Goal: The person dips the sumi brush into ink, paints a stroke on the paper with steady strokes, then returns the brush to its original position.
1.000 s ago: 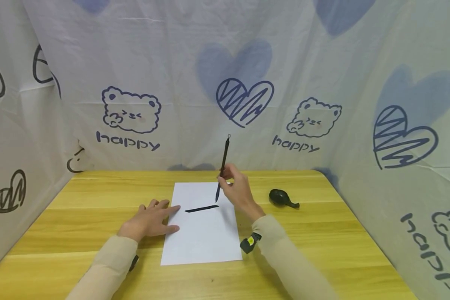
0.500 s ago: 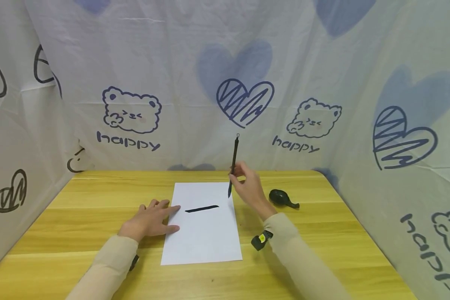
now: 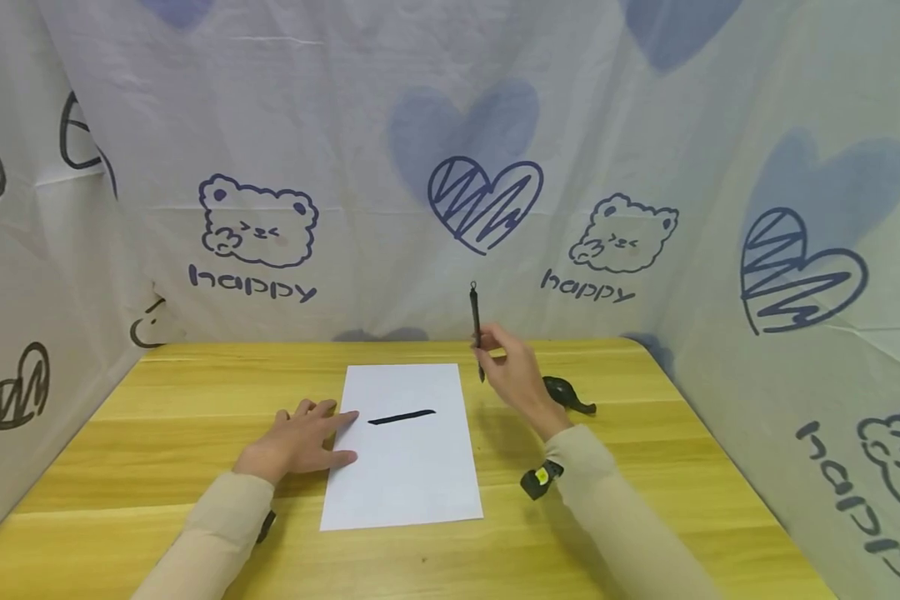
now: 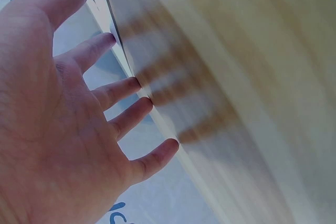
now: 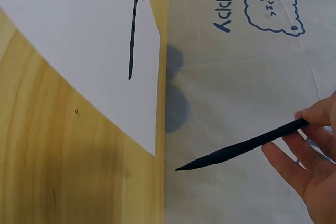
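In the head view, a white sheet of paper [image 3: 401,483] lies on the wooden table with a single black brush stroke [image 3: 402,417] across its upper half. My left hand [image 3: 296,440] rests with spread fingers on the sheet's left edge; the left wrist view shows the fingers [image 4: 157,160] extended. My right hand [image 3: 517,375] pinches a slim black calligraphy brush [image 5: 236,150] between thumb and fingers, right of the paper. Its pointed tip hangs downward, apart from the sheet. Just beyond the hand lies a dark rounded ink holder with a spout [image 3: 570,395], partly hidden by it.
The yellow wooden table [image 3: 645,517] ends at the back against a hanging white cloth [image 3: 375,233] printed with hearts, bears and lettering. More of this cloth hangs on the left and right sides.
My right hand has moved right with the brush, from above the stroke to beyond the paper's right edge, close to the dark ink holder. The left hand stays in place.
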### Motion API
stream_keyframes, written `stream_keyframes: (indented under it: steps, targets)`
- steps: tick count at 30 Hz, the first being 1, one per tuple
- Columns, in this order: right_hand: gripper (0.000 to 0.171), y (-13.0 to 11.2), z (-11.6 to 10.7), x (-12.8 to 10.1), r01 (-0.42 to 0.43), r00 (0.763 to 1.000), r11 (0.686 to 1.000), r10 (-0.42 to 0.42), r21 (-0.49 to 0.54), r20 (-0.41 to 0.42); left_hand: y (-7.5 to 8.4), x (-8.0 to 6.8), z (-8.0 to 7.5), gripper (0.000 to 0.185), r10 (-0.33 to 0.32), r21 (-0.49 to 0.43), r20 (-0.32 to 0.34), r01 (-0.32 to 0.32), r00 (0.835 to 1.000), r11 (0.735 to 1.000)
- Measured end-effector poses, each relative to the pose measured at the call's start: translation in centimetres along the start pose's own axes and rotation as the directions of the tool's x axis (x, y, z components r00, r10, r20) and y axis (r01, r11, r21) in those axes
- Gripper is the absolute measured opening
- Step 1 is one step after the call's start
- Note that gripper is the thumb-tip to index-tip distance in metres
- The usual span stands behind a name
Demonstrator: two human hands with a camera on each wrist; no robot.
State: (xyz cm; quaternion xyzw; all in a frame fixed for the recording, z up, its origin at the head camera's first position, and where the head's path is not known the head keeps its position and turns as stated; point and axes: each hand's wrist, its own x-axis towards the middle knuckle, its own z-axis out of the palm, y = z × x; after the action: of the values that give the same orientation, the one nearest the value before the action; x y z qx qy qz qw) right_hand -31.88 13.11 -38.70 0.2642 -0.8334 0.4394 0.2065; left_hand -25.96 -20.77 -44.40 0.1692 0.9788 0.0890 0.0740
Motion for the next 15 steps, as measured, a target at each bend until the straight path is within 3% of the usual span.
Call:
stream_keyframes:
  steps: [9, 15]
  targets:
    - [0.021, 0.7, -1.9, -0.3, 0.118, 0.988, 0.989, -0.107, -0.092, 0.112, -0.1, 0.0, 0.2, 0.075, -0.009, -0.015, 0.002, 0.009, 1.000, 1.000]
    - [0.019, 1.6, -3.1, -0.8, 0.250, 0.964, 0.951, -0.227, -0.184, 0.137, -0.2, 0.1, 0.3, 0.074, -0.017, -0.019, 0.003, 0.017, 1.000, 1.000]
